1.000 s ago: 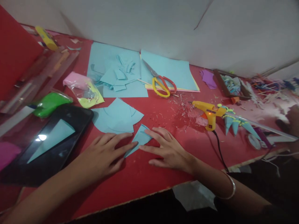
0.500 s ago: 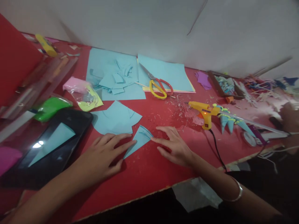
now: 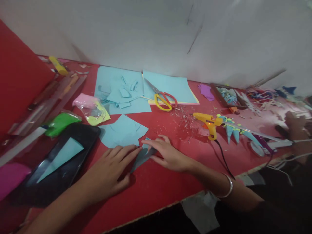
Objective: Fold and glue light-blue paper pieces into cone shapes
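A small light-blue paper wedge [image 3: 141, 159] is between my hands on the red table, its right side bent up and shaded. My left hand [image 3: 115, 165] lies with its fingers stretched out, fingertips at the wedge's left edge. My right hand [image 3: 169, 154] has the wedge's right side between thumb and fingers, which partly cover it. Just behind lie larger cut blue paper pieces [image 3: 122, 131]. Another blue wedge [image 3: 62, 159] rests on a black tablet-like slab [image 3: 89, 135] to the left.
Scissors [image 3: 162, 101] lie on blue sheets [image 3: 173, 83] by the wall, beside paper scraps [image 3: 124, 92]. A yellow glue gun [image 3: 209, 123] with its cord stands to the right, near blue paper cones [image 3: 235, 135]. Bright packets [image 3: 91, 109] and a tray of scraps [image 3: 227, 96] sit farther back.
My right hand has moved left over the wedge and its right side has lifted and bent. My left hand stays beside it. The view has shifted slightly.
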### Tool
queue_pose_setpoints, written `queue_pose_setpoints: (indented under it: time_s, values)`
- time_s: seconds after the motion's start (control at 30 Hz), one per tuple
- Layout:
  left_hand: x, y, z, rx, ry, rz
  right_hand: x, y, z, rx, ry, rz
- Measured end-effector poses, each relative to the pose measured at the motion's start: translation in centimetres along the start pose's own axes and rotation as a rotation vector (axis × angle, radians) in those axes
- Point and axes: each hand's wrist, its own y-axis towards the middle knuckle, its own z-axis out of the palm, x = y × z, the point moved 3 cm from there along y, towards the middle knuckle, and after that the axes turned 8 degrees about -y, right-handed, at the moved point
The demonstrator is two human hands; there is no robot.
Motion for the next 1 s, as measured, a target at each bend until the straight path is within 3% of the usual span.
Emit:
queue_pose_setpoints:
  time_s: [0.33, 0.43, 0.53, 0.77, 1.0]
  values:
    - [-1.1, 2.8, -0.3, -0.118, 0.252, 0.197, -2.7, 0.8, -1.2, -0.230, 0.013, -0.057]
    - [-1.1, 3.5, 0.4, 0.012, 0.202, 0.212, -3.7, 0.6, -1.4, -0.233, 0.043, -0.113]
    - [-1.2, 3.8, 0.7, 0.128, 0.164, 0.165, -4.7, -0.2, -2.2, -0.197, -0.013, -0.075]
    - [-1.5, 4.6, 0.7, 0.139, 0.223, 0.133, -7.8, -5.0, -6.8, 0.045, -0.185, 0.246]
    - [-1.0, 5.3, 0.3, 0.041, 0.334, 0.101, -10.3, -12.7, -10.0, 0.271, -0.186, 0.744]
